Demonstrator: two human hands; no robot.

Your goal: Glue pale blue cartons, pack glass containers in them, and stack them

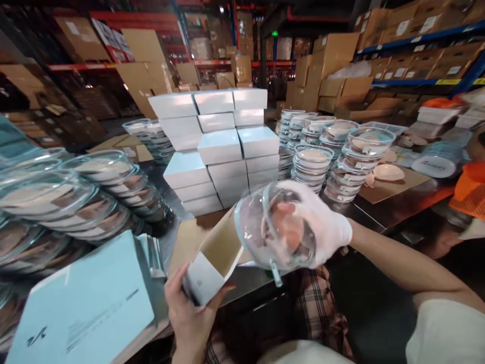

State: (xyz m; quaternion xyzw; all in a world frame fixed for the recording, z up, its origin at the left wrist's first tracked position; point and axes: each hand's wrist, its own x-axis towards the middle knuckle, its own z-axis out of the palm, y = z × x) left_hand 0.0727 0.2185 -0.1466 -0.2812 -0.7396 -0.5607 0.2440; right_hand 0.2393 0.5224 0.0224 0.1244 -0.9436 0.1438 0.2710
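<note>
My left hand, bare, grips a small pale blue carton by its lower end, its open mouth facing up and right. My right hand, in a white glove, holds a clear round plastic case with beige pads inside. The case is tilted on edge, right at the carton's open mouth and touching its flap. Both are held above the near edge of the dark table.
A pile of shut pale blue cartons stands mid-table. Stacks of clear round cases fill the left and the right. Flat blue carton blanks lie at lower left. An orange basket sits at right. Warehouse shelves hold brown boxes behind.
</note>
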